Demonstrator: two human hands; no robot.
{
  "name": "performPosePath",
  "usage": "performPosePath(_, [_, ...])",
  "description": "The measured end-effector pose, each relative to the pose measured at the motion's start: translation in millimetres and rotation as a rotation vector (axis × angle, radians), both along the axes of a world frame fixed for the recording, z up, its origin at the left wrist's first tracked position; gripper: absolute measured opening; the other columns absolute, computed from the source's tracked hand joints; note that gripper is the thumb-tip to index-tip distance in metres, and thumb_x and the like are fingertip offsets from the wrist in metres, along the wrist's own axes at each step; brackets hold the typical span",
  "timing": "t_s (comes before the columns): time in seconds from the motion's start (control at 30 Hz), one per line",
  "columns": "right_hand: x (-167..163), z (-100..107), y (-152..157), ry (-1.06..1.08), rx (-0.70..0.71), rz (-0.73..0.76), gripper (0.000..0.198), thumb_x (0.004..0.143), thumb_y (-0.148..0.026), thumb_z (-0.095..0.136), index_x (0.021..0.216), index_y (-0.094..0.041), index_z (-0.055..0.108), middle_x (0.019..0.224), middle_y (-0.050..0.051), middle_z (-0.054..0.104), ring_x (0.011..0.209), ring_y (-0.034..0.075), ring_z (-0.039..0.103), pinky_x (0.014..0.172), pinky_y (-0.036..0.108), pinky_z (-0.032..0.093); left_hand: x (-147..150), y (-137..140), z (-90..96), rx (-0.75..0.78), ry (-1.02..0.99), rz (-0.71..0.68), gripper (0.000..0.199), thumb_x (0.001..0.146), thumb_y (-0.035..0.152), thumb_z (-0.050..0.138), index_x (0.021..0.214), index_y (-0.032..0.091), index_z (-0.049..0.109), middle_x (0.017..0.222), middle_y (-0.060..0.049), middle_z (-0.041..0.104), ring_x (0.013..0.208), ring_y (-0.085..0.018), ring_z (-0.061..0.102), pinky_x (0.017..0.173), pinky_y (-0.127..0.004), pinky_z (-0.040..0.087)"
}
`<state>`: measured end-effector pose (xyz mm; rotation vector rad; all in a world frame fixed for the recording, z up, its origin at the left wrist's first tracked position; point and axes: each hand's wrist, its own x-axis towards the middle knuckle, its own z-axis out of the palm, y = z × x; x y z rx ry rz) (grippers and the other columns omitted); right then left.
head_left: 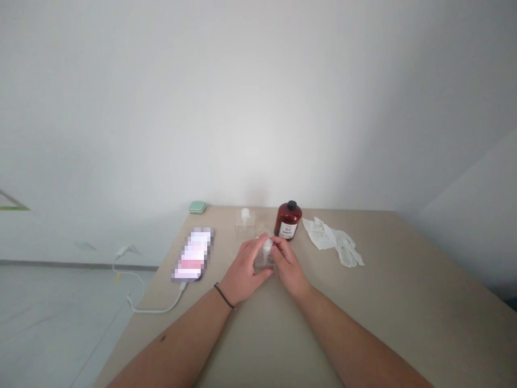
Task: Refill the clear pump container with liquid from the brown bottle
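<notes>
A small clear bottle (264,261) with a white top (267,247) stands between my hands on the table. My left hand (244,269) is wrapped round its left side, with the thumb across the lower front. At the right of the white top, my right hand (290,268) has its fingers closed on it; the exact fingertip contact is partly hidden. Just behind is a second clear, square-sided container (241,230) with a white top (245,214). Close behind my right hand stands a dark red-brown bottle (283,215) with a black cap and a white label.
Crumpled white tissues (345,248) lie to the right of the brown bottle. On the left is a lit phone (193,254) with a white cable (161,311) running off the table's left edge. A small green case (197,207) sits at the back left, near the wall (258,108).
</notes>
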<state>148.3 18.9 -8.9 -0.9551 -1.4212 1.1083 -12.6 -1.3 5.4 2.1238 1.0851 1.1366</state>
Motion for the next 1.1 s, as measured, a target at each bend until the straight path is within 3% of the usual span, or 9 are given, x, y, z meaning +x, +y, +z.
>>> performPosePath(0.13, [-0.7,0.5,0.1,0.017,-0.022,0.018,0.037,0.084,-0.053,0.062,0.107,-0.024,0.056,0.099,0.003,0.062,0.087,0.019,0.058,0.078,0.033,0.047,0.2,-0.3,1.0,-0.001,0.001,0.000,0.080,0.080,0.015,0.068,0.149,0.029,0.029,0.146,-0.011,0.045,0.137,-0.029,0.041,0.115,-0.053,0.034])
performPosePath(0.57, [-0.7,0.9,0.6,0.012,0.002,0.000,0.035,0.089,-0.054,0.055,0.105,-0.023,0.056,0.095,0.003,0.061,0.088,0.019,0.057,0.083,0.035,0.046,0.1,-0.2,0.2,0.002,0.008,0.002,0.081,0.080,0.016,0.069,0.149,0.028,0.029,0.145,-0.011,0.046,0.135,-0.029,0.041,0.114,-0.052,0.036])
performPosePath(0.73, [-0.5,-2.7,1.8,0.019,-0.017,0.041,0.039,0.083,-0.053,0.064,0.106,-0.024,0.055,0.096,0.002,0.061,0.084,0.019,0.057,0.075,0.032,0.047,0.2,-0.3,0.5,0.008,0.007,-0.007,0.081,0.080,0.015,0.069,0.149,0.028,0.029,0.145,-0.011,0.046,0.136,-0.027,0.040,0.116,-0.051,0.034])
performPosePath(0.93, [-1.4,-1.9,0.1,0.001,0.008,0.016,0.033,0.089,-0.052,0.055,0.105,-0.023,0.056,0.093,0.002,0.061,0.083,0.018,0.058,0.077,0.033,0.048,0.0,-0.7,1.3,-0.007,-0.010,0.005,0.080,0.081,0.018,0.069,0.149,0.029,0.030,0.145,-0.011,0.047,0.136,-0.028,0.041,0.114,-0.050,0.036])
performPosePath(1.1, [-1.0,-4.2,1.6,-0.016,0.016,0.029,0.032,0.084,-0.048,0.065,0.104,-0.023,0.058,0.094,0.003,0.063,0.086,0.020,0.059,0.076,0.033,0.049,0.6,-0.2,1.4,0.006,-0.009,-0.012,0.080,0.080,0.016,0.068,0.149,0.028,0.030,0.145,-0.012,0.047,0.135,-0.029,0.042,0.115,-0.053,0.035])
